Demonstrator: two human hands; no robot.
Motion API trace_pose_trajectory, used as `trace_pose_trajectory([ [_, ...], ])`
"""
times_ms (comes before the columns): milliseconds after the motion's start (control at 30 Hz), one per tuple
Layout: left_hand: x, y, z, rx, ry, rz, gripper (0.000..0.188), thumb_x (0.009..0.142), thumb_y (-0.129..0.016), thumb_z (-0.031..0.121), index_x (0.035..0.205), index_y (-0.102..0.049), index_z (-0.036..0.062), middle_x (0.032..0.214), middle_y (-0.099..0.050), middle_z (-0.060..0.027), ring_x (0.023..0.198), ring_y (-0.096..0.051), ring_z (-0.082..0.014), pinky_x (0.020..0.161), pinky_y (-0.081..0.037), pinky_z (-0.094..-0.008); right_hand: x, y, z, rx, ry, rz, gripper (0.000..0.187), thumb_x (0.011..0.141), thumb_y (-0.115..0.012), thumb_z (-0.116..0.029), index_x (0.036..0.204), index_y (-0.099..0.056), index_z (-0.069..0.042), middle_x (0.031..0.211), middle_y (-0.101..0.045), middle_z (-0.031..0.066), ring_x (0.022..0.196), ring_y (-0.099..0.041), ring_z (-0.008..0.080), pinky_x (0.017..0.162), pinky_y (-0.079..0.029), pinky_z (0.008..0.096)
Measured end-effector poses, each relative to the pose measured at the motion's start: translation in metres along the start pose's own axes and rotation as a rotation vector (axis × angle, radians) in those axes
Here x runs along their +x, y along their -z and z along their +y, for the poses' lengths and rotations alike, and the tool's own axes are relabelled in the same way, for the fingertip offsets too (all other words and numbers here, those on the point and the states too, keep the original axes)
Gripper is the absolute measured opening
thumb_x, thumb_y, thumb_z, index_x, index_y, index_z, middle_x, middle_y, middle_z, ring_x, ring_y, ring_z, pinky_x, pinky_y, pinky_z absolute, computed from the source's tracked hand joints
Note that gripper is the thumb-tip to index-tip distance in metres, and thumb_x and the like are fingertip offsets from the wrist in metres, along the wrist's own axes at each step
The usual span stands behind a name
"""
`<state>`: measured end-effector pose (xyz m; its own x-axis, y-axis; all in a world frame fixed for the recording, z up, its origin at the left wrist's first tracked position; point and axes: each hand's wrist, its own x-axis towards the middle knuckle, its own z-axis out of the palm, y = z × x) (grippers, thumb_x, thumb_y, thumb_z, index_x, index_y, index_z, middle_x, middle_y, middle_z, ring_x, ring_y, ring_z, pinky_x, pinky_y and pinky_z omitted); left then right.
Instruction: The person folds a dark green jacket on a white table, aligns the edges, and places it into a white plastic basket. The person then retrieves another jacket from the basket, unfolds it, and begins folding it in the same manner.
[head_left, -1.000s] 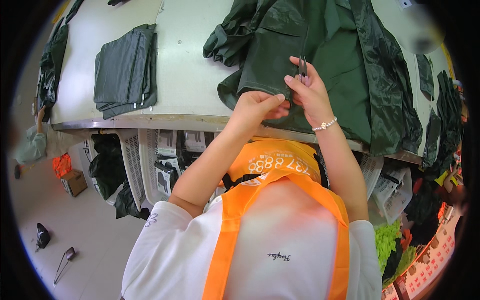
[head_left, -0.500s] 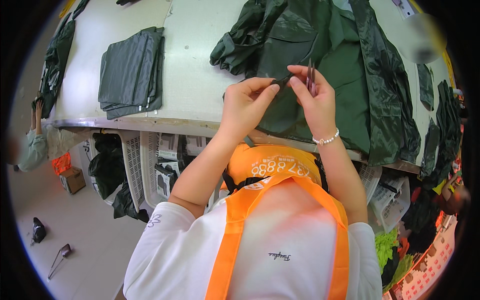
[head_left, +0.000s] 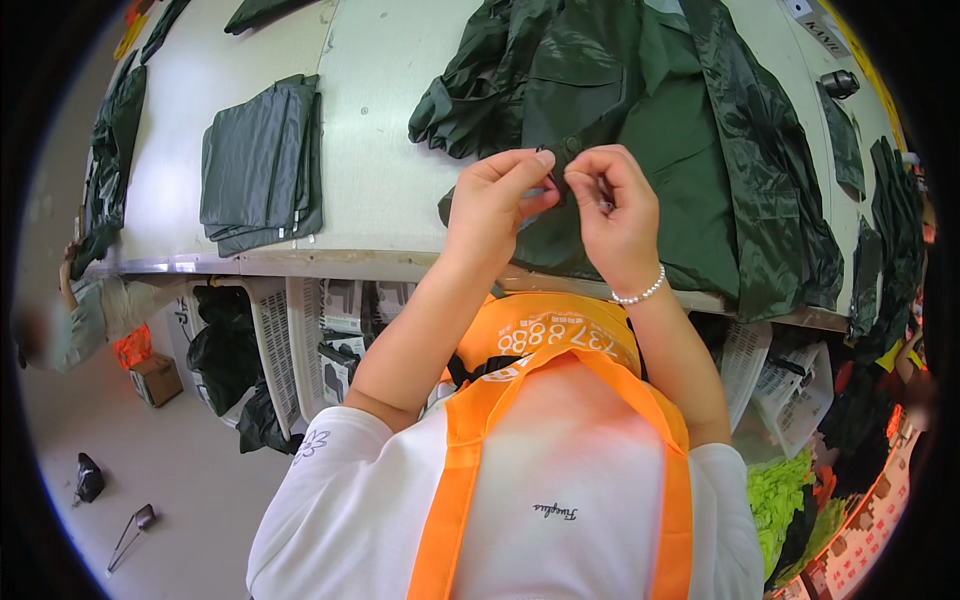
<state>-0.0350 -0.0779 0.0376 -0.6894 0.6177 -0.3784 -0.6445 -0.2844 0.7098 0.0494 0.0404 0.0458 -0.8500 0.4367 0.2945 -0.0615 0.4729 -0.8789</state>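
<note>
A dark green shiny jacket [head_left: 680, 180] lies spread on the white table in front of me, its flap pocket and gathered sleeve on the left side. My left hand [head_left: 503, 195] is closed in a pinch on the jacket's edge. Close by on the right, my right hand [head_left: 617, 200] is closed too, fingertips together at the same edge beside a small round dark fastener [head_left: 571, 144]. Thread snips [head_left: 605, 200] are tucked in the right palm, mostly hidden by the curled fingers.
A stack of folded dark green pieces [head_left: 262, 165] sits left on the table [head_left: 375, 120]. White baskets [head_left: 272, 340] stand under the table edge. More dark garments hang or lie at both ends. Another person's sleeve [head_left: 85, 335] shows far left; a cardboard box [head_left: 156, 380] is on the floor.
Both hands have moved slightly down the picture. The right fingers have curled in, and the snips' blades that pointed up are now tucked into the palm.
</note>
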Motion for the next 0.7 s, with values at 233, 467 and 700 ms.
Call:
trace_pose_trajectory([
  [233, 0.0, -0.006, 0.0, -0.034, 0.029, 0.007, 0.011, 0.085, -0.065, 0.014, 0.092, -0.063, 0.0059, 0.082, -0.064, -0.0008, 0.074, -0.06, -0.0085, 0.069, -0.051, -0.0254, -0.011, 0.007, 0.0, 0.097, -0.205, 0.046, 0.023, 0.088, -0.061, -0.014, 0.102, -0.048, -0.001, 0.089, -0.054, 0.0076, 0.074, -0.053, 0.013, 0.067, -0.045, 0.0251],
  [467, -0.001, -0.01, -0.003, -0.004, 0.045, -0.028, 0.008, 0.085, -0.063, 0.01, 0.093, -0.063, 0.0063, 0.084, -0.065, -0.0014, 0.073, -0.061, -0.0081, 0.068, -0.052, -0.0262, -0.007, 0.005, -0.002, -0.042, -0.09, 0.104, 0.018, 0.086, -0.062, -0.012, 0.097, -0.052, -0.001, 0.09, -0.055, 0.0104, 0.076, -0.059, 0.0205, 0.065, -0.049, 0.0279],
  [700, 0.0, -0.011, -0.005, -0.015, 0.052, -0.03, 0.007, 0.085, -0.062, 0.01, 0.09, -0.064, 0.0055, 0.081, -0.065, -0.0011, 0.072, -0.061, -0.0083, 0.067, -0.052, -0.0266, -0.006, 0.004, -0.002, -0.145, -0.007, 0.143, 0.018, 0.085, -0.063, -0.012, 0.096, -0.052, -0.002, 0.088, -0.056, 0.0092, 0.073, -0.061, 0.0204, 0.063, -0.05, 0.0277],
])
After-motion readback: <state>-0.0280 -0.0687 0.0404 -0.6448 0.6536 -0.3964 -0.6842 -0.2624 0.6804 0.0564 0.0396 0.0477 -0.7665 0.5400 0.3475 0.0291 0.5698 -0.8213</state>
